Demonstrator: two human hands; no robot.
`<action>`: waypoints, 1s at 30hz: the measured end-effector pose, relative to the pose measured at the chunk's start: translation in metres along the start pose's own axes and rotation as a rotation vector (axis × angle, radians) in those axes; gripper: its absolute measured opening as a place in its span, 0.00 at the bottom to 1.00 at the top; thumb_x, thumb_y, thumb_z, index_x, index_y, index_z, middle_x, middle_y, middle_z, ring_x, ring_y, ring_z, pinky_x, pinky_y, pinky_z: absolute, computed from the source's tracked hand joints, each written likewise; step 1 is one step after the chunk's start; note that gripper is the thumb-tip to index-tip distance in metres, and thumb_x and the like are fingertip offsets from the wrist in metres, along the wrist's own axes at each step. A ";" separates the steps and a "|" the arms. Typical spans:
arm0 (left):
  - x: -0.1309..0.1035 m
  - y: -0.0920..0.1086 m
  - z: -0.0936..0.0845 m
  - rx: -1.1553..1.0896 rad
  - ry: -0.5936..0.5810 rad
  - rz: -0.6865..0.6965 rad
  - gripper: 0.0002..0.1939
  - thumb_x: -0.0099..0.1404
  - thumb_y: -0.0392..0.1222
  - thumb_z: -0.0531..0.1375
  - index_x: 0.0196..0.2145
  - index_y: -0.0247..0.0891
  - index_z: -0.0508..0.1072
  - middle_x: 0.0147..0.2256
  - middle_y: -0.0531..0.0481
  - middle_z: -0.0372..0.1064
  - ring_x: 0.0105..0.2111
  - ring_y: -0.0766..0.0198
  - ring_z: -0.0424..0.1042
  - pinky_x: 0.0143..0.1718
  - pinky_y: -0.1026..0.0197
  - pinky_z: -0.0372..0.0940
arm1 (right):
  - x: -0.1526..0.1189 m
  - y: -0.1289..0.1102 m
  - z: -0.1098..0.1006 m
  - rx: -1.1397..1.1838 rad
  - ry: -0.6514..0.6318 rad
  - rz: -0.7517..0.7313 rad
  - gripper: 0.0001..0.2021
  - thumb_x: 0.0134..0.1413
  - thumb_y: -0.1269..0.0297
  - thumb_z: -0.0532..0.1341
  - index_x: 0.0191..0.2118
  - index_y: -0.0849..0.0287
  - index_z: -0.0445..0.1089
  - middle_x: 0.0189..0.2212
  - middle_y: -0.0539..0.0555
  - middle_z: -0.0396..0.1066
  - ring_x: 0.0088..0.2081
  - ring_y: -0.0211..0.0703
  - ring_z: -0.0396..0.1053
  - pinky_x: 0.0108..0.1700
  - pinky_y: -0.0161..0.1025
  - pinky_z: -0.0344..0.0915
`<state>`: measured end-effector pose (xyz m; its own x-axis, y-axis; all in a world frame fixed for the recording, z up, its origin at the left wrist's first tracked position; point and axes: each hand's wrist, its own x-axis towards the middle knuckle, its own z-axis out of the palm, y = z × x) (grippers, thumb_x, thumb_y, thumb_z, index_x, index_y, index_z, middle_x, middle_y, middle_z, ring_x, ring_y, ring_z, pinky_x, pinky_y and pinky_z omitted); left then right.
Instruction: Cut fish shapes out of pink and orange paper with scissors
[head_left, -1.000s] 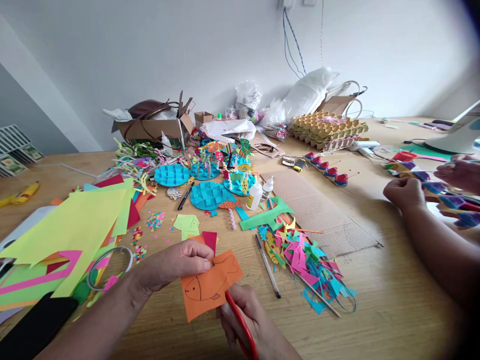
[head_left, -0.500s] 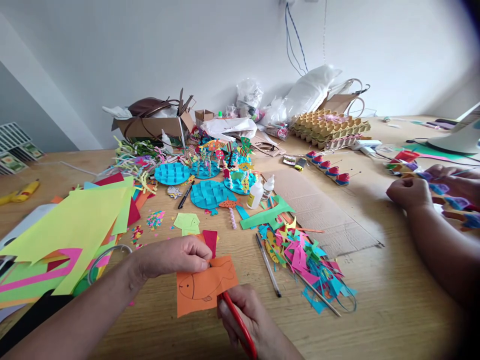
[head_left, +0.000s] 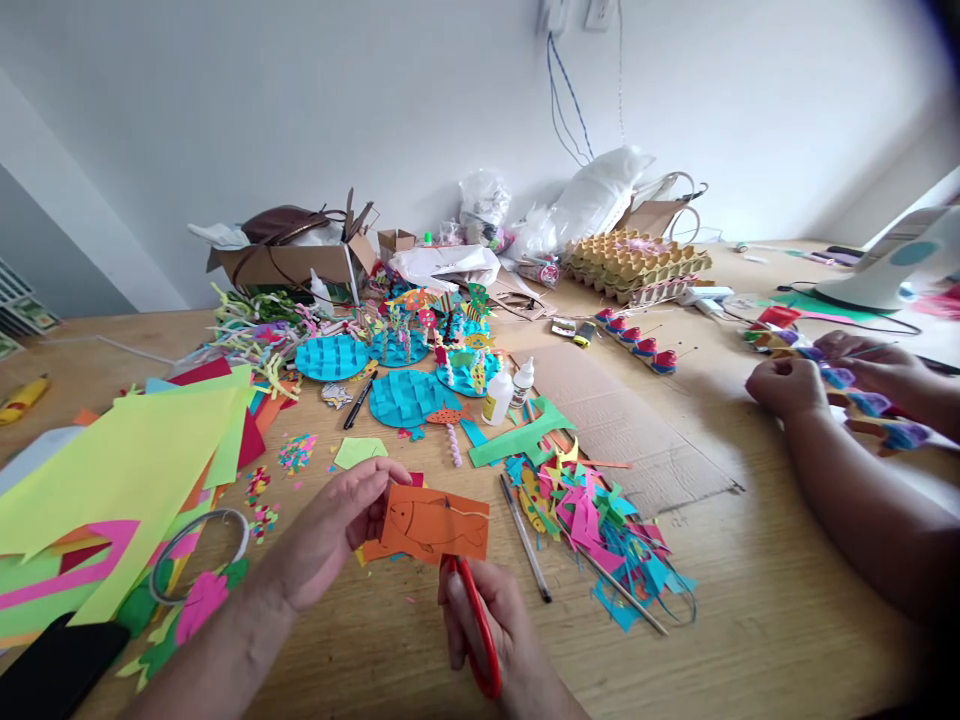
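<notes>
My left hand (head_left: 334, 535) holds a piece of orange paper (head_left: 469, 530) by its left end, its fingertips partly hidden behind it. A fish outline is drawn in dark ink on the paper. From below, my right hand (head_left: 499, 610) grips scissors (head_left: 484, 640) by their red handles, which touch the paper's lower edge; the blades are hidden. More orange paper (head_left: 386, 552) shows under the held piece. Just beyond my left hand lies a yellow-green paper piece (head_left: 360, 453), and a pen (head_left: 525, 540) rests right of the paper.
Coloured paper sheets (head_left: 150, 440) and a tape roll (head_left: 161, 580) lie at left. Blue discs (head_left: 412, 398), glue bottles (head_left: 497, 397) and paper scraps (head_left: 592, 510) fill the middle, beside flat cardboard (head_left: 637, 440). At right, another person's hands (head_left: 787, 385) work on painted egg-carton pieces (head_left: 892, 435).
The orange paper has turned and now sits more level, with its fish drawing reoriented. My left hand has shifted from the top edge to the left end. The view has moved slightly right.
</notes>
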<state>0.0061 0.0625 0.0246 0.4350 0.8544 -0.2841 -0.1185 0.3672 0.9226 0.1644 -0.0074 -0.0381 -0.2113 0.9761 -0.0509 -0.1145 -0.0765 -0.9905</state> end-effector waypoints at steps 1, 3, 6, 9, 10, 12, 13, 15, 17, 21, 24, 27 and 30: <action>-0.003 -0.009 0.006 -0.104 0.047 0.021 0.14 0.60 0.52 0.57 0.37 0.40 0.70 0.32 0.51 0.68 0.30 0.65 0.65 0.29 0.65 0.59 | 0.001 -0.001 0.001 0.006 0.026 -0.012 0.25 0.55 0.39 0.48 0.22 0.58 0.56 0.11 0.43 0.51 0.13 0.31 0.49 0.16 0.28 0.51; -0.007 -0.026 0.020 -0.248 0.105 0.042 0.14 0.59 0.51 0.58 0.37 0.39 0.71 0.32 0.50 0.69 0.28 0.65 0.65 0.28 0.64 0.61 | 0.002 -0.001 0.003 0.030 0.062 -0.032 0.25 0.54 0.39 0.48 0.22 0.58 0.56 0.10 0.43 0.51 0.13 0.31 0.49 0.16 0.28 0.50; -0.009 -0.041 0.041 -0.327 0.098 0.085 0.14 0.59 0.50 0.59 0.36 0.37 0.72 0.31 0.49 0.70 0.29 0.64 0.66 0.30 0.63 0.62 | 0.003 0.001 0.005 0.089 0.104 -0.040 0.25 0.54 0.40 0.49 0.23 0.58 0.56 0.10 0.43 0.52 0.12 0.30 0.48 0.15 0.28 0.50; -0.004 -0.043 0.053 -0.310 0.218 0.149 0.11 0.54 0.46 0.63 0.33 0.37 0.72 0.29 0.51 0.71 0.31 0.62 0.68 0.35 0.61 0.63 | 0.002 0.003 0.006 0.122 0.109 -0.018 0.25 0.53 0.39 0.51 0.23 0.58 0.57 0.11 0.43 0.52 0.12 0.30 0.49 0.15 0.28 0.51; -0.002 -0.043 0.056 -0.299 0.267 0.176 0.10 0.53 0.45 0.65 0.31 0.37 0.72 0.28 0.51 0.71 0.32 0.61 0.69 0.37 0.60 0.63 | 0.002 0.003 0.006 0.122 0.102 -0.009 0.25 0.52 0.39 0.51 0.23 0.58 0.56 0.11 0.43 0.52 0.12 0.30 0.49 0.15 0.28 0.51; 0.002 -0.042 0.058 -0.286 0.366 0.220 0.10 0.50 0.44 0.66 0.28 0.37 0.71 0.27 0.52 0.72 0.32 0.59 0.70 0.40 0.58 0.63 | 0.001 0.005 0.007 0.118 0.091 -0.001 0.25 0.51 0.38 0.51 0.23 0.58 0.56 0.11 0.43 0.52 0.12 0.30 0.50 0.14 0.27 0.50; 0.004 -0.042 0.059 -0.285 0.409 0.232 0.10 0.49 0.44 0.66 0.28 0.38 0.71 0.27 0.52 0.72 0.32 0.59 0.70 0.40 0.58 0.64 | 0.001 0.005 0.007 0.113 0.087 0.003 0.26 0.51 0.38 0.51 0.23 0.58 0.57 0.11 0.43 0.52 0.12 0.30 0.50 0.14 0.27 0.50; 0.006 -0.042 0.058 -0.285 0.478 0.235 0.10 0.48 0.43 0.66 0.27 0.38 0.71 0.26 0.53 0.71 0.31 0.60 0.70 0.37 0.59 0.64 | 0.001 0.005 0.007 0.097 0.075 0.015 0.26 0.51 0.37 0.50 0.24 0.59 0.57 0.11 0.43 0.53 0.12 0.30 0.49 0.14 0.27 0.50; 0.007 -0.042 0.058 -0.278 0.525 0.238 0.10 0.47 0.42 0.67 0.26 0.37 0.71 0.25 0.54 0.70 0.29 0.62 0.69 0.33 0.61 0.64 | 0.001 0.004 0.008 0.080 0.049 0.022 0.26 0.52 0.37 0.49 0.24 0.59 0.57 0.10 0.43 0.53 0.11 0.30 0.49 0.14 0.27 0.50; 0.010 -0.036 0.053 -0.296 0.535 0.244 0.10 0.46 0.42 0.67 0.25 0.37 0.71 0.22 0.56 0.69 0.25 0.66 0.67 0.27 0.65 0.63 | 0.000 -0.006 0.004 0.039 -0.054 0.044 0.27 0.51 0.36 0.48 0.24 0.58 0.56 0.11 0.43 0.53 0.13 0.31 0.51 0.16 0.28 0.52; 0.010 -0.029 0.044 -0.329 0.520 0.238 0.10 0.46 0.41 0.68 0.25 0.37 0.71 0.22 0.56 0.70 0.25 0.66 0.68 0.27 0.66 0.64 | -0.007 -0.012 -0.010 -0.073 -0.132 0.137 0.27 0.51 0.35 0.47 0.23 0.58 0.56 0.12 0.44 0.54 0.15 0.34 0.54 0.18 0.29 0.52; 0.010 -0.025 0.033 -0.280 0.524 0.254 0.10 0.47 0.40 0.68 0.27 0.36 0.73 0.24 0.55 0.72 0.26 0.65 0.70 0.29 0.65 0.66 | -0.021 -0.018 -0.030 -0.237 -0.141 0.209 0.27 0.52 0.36 0.47 0.22 0.57 0.55 0.16 0.45 0.53 0.17 0.33 0.53 0.19 0.30 0.51; 0.009 -0.025 0.025 -0.134 0.514 0.267 0.08 0.49 0.42 0.66 0.26 0.36 0.74 0.22 0.55 0.72 0.24 0.65 0.69 0.26 0.66 0.65 | -0.035 -0.034 -0.043 -0.351 -0.103 0.222 0.28 0.53 0.35 0.44 0.23 0.57 0.55 0.15 0.45 0.52 0.19 0.35 0.52 0.22 0.32 0.51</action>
<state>0.0355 0.0513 0.0058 -0.1091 0.9798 -0.1674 -0.2902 0.1297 0.9481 0.2173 -0.0298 -0.0079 -0.2914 0.9170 -0.2723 0.2781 -0.1912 -0.9413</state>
